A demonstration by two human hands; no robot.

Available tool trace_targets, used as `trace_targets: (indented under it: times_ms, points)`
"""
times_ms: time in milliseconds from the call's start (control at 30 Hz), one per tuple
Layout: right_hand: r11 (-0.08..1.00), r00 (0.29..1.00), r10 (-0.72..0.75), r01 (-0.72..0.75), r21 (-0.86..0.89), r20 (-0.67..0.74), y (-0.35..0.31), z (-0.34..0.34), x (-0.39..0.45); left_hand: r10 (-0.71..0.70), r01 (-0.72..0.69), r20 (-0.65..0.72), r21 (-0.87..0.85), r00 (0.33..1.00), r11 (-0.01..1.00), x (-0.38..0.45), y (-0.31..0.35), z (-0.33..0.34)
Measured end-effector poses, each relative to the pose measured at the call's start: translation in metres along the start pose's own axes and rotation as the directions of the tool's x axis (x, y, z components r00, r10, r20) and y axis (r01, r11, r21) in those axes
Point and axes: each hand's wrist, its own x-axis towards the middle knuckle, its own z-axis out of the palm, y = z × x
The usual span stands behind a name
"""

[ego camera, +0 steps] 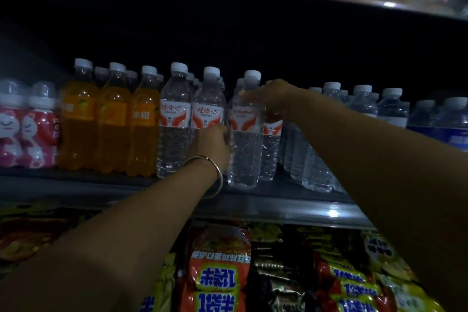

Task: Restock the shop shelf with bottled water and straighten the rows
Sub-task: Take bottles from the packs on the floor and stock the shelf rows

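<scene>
Noodle packets [220, 273] fill the lower tier right under the camera, red and yellow bags crowded below the metal front lip of the shelf [278, 206]. Above that lip, both bare arms reach in. The left hand [212, 143], with a thin bangle [214, 177] on the wrist, has its fingers curled against the left side of a red-labelled water bottle [244, 134] standing at the shelf's front edge. The right hand [272, 97] comes over from the right and wraps its fingers round the same bottle's shoulder, just under the white cap.

That bottle sits a touch forward of its two matching neighbours [192, 119] to the left, and its label is turned differently from theirs, so I'd say the step here is nudging it into line. To do it well: keep the low hand steadying the body while the top hand twists and pushes back, so the label faces out like the others and the base doesn't tip. Don't squeeze hard, thin plastic buckles.

Further left along the front edge are orange drink bottles [109, 121], then pink cartoon-label bottles [27, 129] at the left end. To the right, blue-labelled water bottles [390, 109] run toward the right end, and their rows look a bit slanted. More white caps show behind, but the back of the shelf is too dark to read.
</scene>
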Motion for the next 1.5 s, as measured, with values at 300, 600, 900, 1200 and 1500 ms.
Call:
trace_targets:
  times_ms: [300, 600, 900, 1200, 1500]
  points:
    - [0.996, 0.998, -0.020, 0.015, -0.088, -0.058, -0.004, 0.000, -0.003, 0.016, -0.013, 0.036, -0.084, 0.999, 0.996, -0.006, 0.023, -0.001]
    - [1.000, 0.997, -0.008, 0.006, -0.024, -0.074, -0.002, -0.003, -0.003, 0.013, -0.012, 0.033, -0.011, 0.999, 1.000, 0.006, 0.011, -0.002]
    - [0.990, 0.988, -0.084, 0.067, -0.126, -0.131, -0.002, -0.002, 0.002, 0.056, -0.056, -0.006, 0.048, 0.998, 0.997, 0.004, 0.016, 0.006]
    - [0.998, 0.994, -0.052, 0.054, 0.018, -0.091, 0.004, -0.008, -0.001, 0.056, -0.056, 0.025, -0.010, 0.998, 0.998, 0.001, 0.017, -0.002]
    - [0.986, 0.992, 0.031, -0.051, 0.161, 0.121, 0.016, -0.020, -0.014, 0.048, -0.048, 0.127, 0.001, 0.991, 0.999, -0.015, 0.020, -0.007]
